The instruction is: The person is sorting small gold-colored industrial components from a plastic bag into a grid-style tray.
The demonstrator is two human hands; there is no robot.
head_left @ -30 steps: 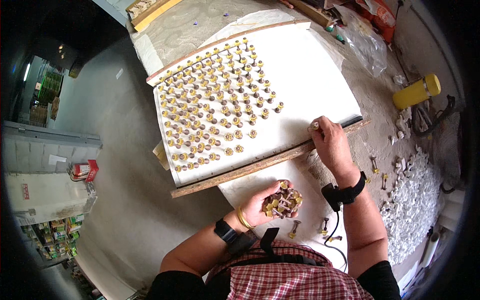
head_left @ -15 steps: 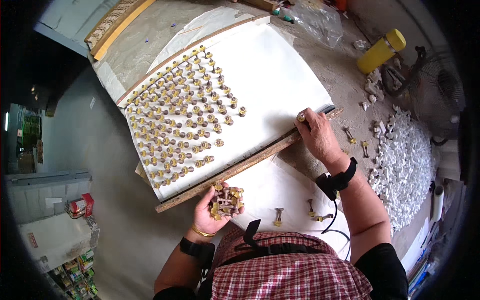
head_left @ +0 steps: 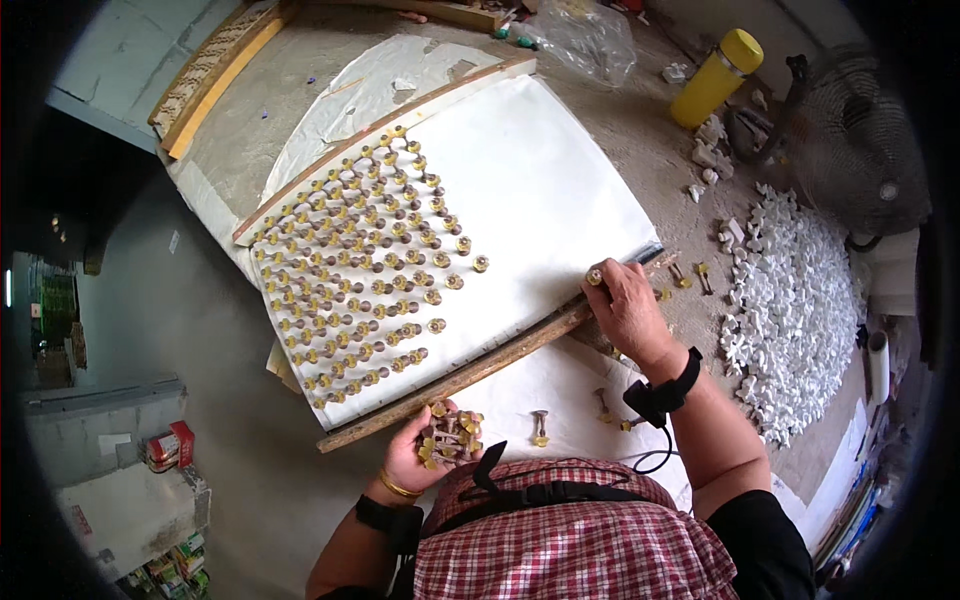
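Observation:
A white board (head_left: 540,180) with wooden strips along two sides lies tilted before me. Its left half carries rows of small brown stemmed pieces (head_left: 403,283) with yellow flared ends, standing upright. My left hand (head_left: 412,455), palm up below the near strip, cups a heap of the same pieces (head_left: 450,437). Over the near strip, towards the board's right corner, my right hand (head_left: 630,305) pinches one such piece (head_left: 595,276) between thumb and fingers, its round end facing up. Loose pieces (head_left: 540,428) lie on the white sheet nearer to me.
A large heap of white pieces (head_left: 790,320) spreads at the right, with a fan (head_left: 860,150) behind it. At the far right stands a yellow bottle (head_left: 715,80), near a clear plastic bag (head_left: 580,40). More stemmed pieces (head_left: 704,279) lie beyond the board's right corner.
The view has shifted, so the board sits slightly lower in it. My right hand keeps its pinch near the board's right corner, and the left still holds its heap.

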